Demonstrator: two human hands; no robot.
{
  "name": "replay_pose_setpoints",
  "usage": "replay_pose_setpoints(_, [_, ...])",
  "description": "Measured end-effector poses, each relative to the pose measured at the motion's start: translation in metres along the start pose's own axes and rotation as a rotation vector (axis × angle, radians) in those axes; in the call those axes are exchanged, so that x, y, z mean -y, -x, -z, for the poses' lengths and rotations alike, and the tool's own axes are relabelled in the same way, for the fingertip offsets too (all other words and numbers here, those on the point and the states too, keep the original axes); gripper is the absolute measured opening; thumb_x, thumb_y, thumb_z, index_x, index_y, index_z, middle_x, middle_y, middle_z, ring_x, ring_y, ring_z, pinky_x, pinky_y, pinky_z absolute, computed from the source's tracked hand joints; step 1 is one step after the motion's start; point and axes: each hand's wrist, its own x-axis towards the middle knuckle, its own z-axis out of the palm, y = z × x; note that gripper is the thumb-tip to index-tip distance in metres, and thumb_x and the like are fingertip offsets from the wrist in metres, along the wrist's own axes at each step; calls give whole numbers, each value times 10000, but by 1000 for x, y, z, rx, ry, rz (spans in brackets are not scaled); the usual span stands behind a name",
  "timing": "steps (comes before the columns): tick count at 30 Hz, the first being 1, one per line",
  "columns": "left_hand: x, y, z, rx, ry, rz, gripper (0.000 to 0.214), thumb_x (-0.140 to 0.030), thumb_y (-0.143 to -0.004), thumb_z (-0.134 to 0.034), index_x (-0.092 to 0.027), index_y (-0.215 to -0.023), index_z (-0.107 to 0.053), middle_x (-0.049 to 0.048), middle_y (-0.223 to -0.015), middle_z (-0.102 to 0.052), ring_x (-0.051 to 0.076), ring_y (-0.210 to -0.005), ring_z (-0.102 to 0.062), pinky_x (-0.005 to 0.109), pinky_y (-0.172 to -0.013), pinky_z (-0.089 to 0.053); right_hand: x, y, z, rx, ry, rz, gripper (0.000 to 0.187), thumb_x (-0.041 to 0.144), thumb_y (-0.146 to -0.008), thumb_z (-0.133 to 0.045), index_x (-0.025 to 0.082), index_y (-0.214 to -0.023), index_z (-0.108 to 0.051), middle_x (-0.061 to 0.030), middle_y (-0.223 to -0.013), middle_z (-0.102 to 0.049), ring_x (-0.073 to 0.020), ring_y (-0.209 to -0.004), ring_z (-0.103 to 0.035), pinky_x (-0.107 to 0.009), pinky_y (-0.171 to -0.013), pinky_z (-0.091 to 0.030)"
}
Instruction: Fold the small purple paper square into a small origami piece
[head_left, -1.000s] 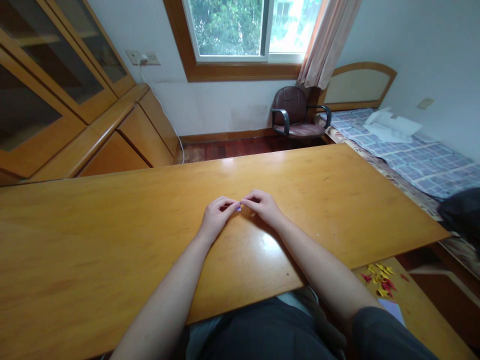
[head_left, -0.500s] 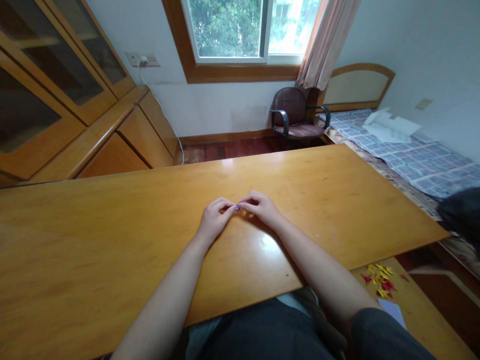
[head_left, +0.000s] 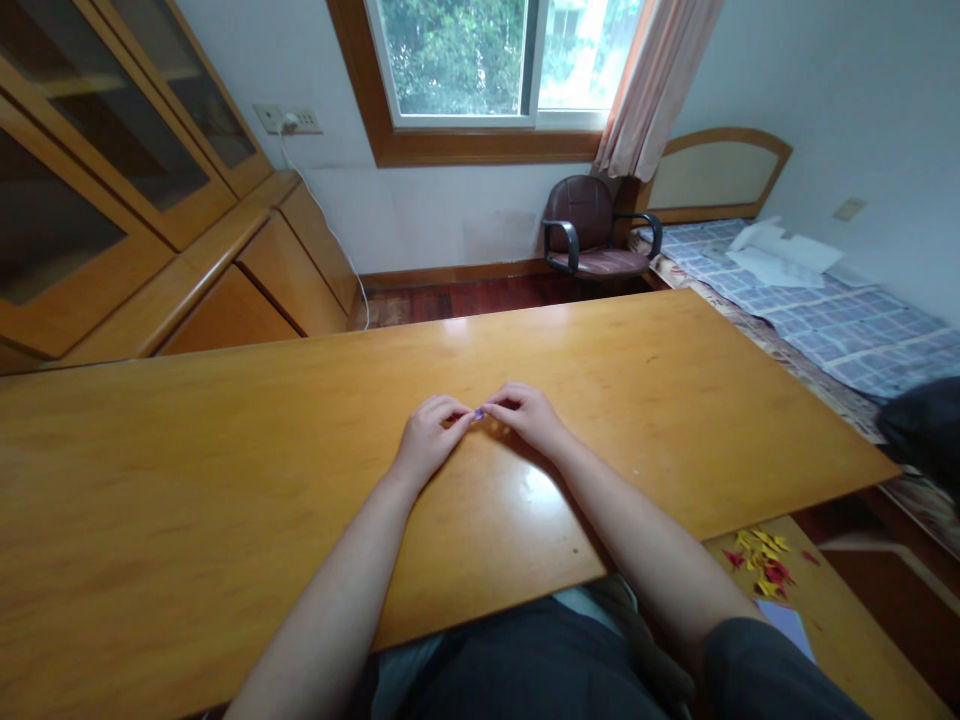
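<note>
Purple piece (head_left: pixel 478 414): being held between the left hand (head_left: pixel 435 430) and the right hand (head_left: pixel 527 412), over the table (head_left: pixel 225 490); its outline is being partly hidden by fingertips.
Left-hand grip: being kept nearly closed, the piece being pinched at thumb and forefinger.
Right-hand grip: being pinched likewise, from the opposite side.
Lower surface (head_left: pixel 862 635): yellow shapes (head_left: pixel 765 546) and red shapes (head_left: pixel 778 573) are being supported.
Lilac sheet (head_left: pixel 786 625): being partly covered by the right sleeve (head_left: pixel 765 668).
</note>
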Motion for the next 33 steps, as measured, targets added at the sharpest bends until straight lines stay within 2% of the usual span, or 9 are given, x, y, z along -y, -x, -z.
replay_pose_setpoints(9, [4, 0, 4, 22, -139, -90, 163, -323, -917, -602, -217, -847, -705, 44, -819, -703, 195, -796, -619, 332, -764, -475, -1, 1, 8, 65, 145, 139, 190, 348, -903, -652, 200, -848, -758, -42, -805, -666, -155, -754, -605, -281, -723, -471])
replay_pose_setpoints(23, [3, 1, 8, 28, -154, -107, 160, -284, -923, -581, -210, -839, -696, 44, -817, -686, 190, -805, -614, 316, -771, -467, -1, 0, 10, 6, 129, 116, 193, 350, -886, -679, 184, -827, -756, -43, -787, -672, -150, -734, -609, -267, -684, -459])
replay_pose_setpoints(27, [3, 1, 8, 29, -149, -106, 151, -275, -914, -590, -213, -823, -693, 39, -811, -686, 188, -798, -615, 314, -764, -468, -2, 0, 11, 17, 143, 120, 200, 365, -889, -671, 193, -826, -751, -40, -791, -668, -153, -737, -607, -271, -691, -460])
replay_pose_setpoints(33, [3, 2, 9, 43, -153, -90, 147, -259, -902, -591, -218, -813, -700, 40, -801, -686, 189, -793, -610, 317, -753, -462, 0, 0, 14, 76, 174, 175, 212, 322, -957, -564, 193, -900, -722, -55, -860, -641, -163, -802, -600, -284, -759, -472])
